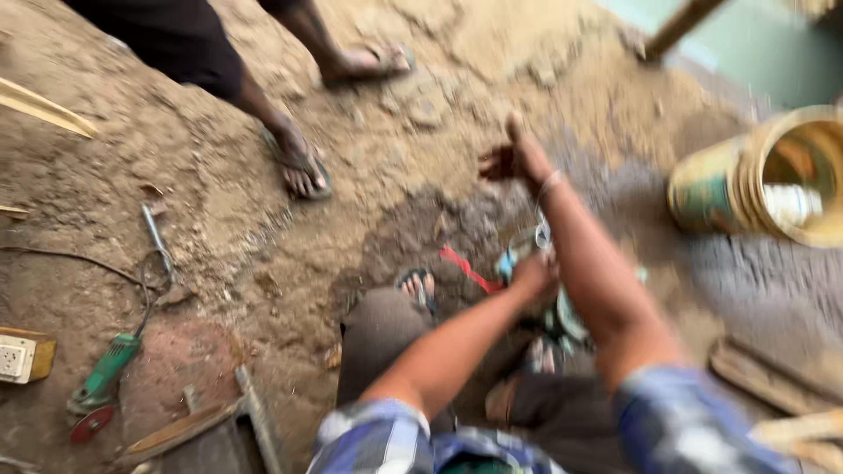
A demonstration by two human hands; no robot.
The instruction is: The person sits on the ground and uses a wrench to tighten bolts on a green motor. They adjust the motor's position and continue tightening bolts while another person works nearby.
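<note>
The view is blurred by motion. My left hand (534, 274) reaches down between my knees and closes on a teal power tool (562, 312) that lies on the dirt by my sandalled foot (418, 285). A red strip (467, 269) lies just left of that hand. My right hand (514, 160) is stretched out farther ahead over the ground, fingers apart, with nothing in it. A thin band circles its wrist.
Another person's sandalled feet (299, 162) stand at the far left. A green angle grinder (101, 379) with a red disc and cable lies at the left, beside a socket box (22, 355). A yellow-green bucket (773, 180) lies on its side at the right. Wood pieces (764, 373) lie near right.
</note>
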